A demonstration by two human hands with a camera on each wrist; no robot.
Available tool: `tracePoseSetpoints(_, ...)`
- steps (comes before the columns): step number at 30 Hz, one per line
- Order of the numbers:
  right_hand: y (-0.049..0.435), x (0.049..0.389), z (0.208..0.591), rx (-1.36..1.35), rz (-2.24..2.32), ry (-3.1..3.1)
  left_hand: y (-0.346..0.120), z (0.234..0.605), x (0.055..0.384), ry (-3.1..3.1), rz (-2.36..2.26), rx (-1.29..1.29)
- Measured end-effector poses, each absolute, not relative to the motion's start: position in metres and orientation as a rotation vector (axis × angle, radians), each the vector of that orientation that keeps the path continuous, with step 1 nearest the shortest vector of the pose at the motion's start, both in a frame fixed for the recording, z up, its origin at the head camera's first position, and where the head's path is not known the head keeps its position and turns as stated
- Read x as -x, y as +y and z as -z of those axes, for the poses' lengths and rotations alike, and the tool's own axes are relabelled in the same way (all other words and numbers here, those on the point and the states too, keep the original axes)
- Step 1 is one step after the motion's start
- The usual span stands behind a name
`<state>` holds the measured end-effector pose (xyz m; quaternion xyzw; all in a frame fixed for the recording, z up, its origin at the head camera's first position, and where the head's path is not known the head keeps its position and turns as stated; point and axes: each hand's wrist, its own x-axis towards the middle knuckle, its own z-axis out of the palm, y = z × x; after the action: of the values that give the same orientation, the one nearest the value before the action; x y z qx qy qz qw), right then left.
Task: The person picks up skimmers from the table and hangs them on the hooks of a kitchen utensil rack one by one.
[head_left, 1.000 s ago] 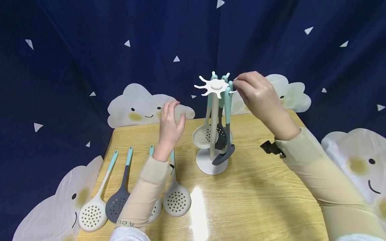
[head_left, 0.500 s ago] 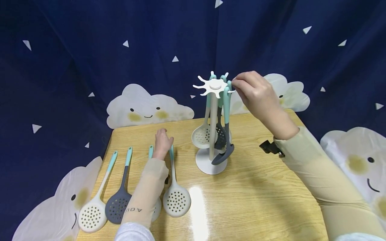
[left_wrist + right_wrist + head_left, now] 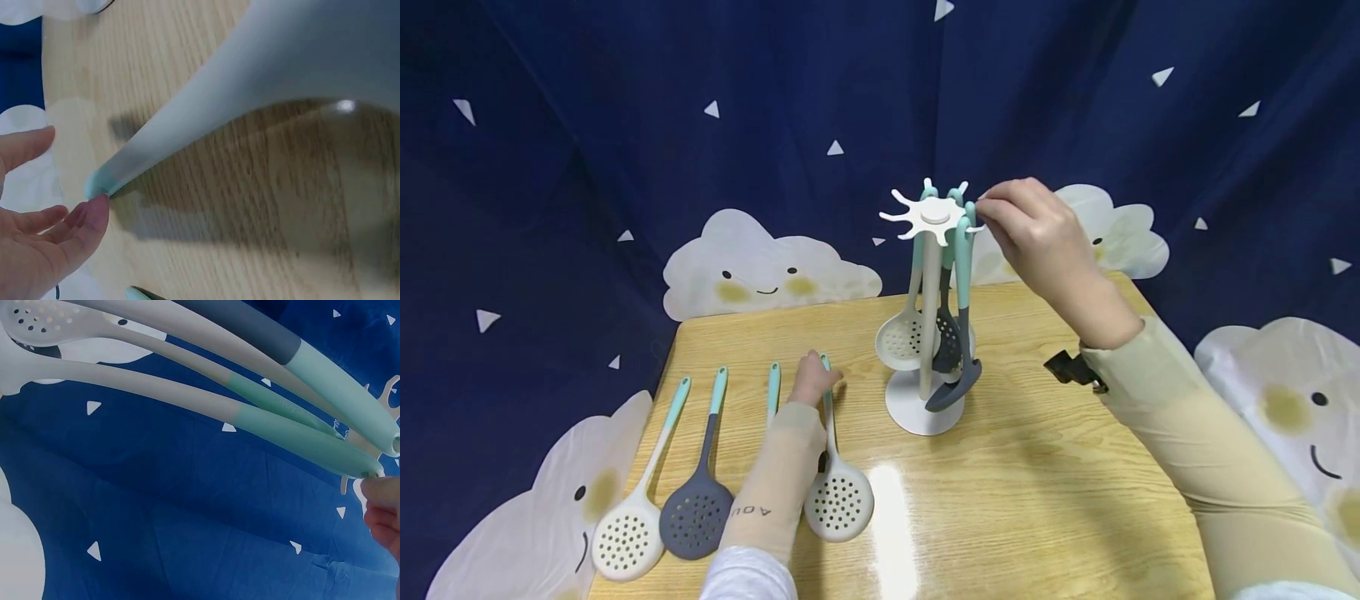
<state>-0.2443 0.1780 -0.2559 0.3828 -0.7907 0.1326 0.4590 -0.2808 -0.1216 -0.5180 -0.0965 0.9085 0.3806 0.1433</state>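
My right hand point(image 3: 1033, 229) pinches the mint handle end of a beige-necked utensil point(image 3: 169, 390) at the rim of the white rack point(image 3: 929, 300); its head is mostly cut off in the right wrist view. On the same rack hang a beige slotted ladle point(image 3: 901, 340), a dark slotted utensil point(image 3: 948, 342) and a dark ladle point(image 3: 957, 392). My left hand point(image 3: 812, 379) is down by the handle end of a white skimmer point(image 3: 839, 502) on the table. In the left wrist view its fingertips point(image 3: 97, 209) touch the mint tip, while the thumb stands apart.
To the left on the wooden table point(image 3: 1037, 500) lie a white skimmer point(image 3: 627, 539), a dark skimmer point(image 3: 696, 517) and a mint-handled utensil point(image 3: 774, 387) mostly covered by my left sleeve. Behind the table hangs a dark blue curtain point(image 3: 700, 167) with cloud shapes.
My left hand has come down from above the table to the handle end of the rightmost white skimmer. The right hand stays at the rack, holding the same utensil's tip.
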Motion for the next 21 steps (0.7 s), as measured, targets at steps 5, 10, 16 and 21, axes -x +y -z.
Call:
tracePoseSetpoints(5,0.176,0.243,0.257,-0.928,-0.385,-1.935,-0.118,0.521,0.278,2.623,-1.046,0.338)
tracePoseSetpoints(10,0.174,0.244,0.257,-0.924,-0.401,-1.932,-0.117,0.522,0.272,2.630,-1.009,0.387)
tracePoseSetpoints(16,0.175,0.244,0.257,-0.920,-0.400,-1.926,-0.117,0.525,0.269,2.635,-0.966,0.390)
tracePoseSetpoints(21,0.175,0.244,0.257,-0.923,-0.408,-1.915,-0.117,0.526,0.269,2.629,-0.946,0.373)
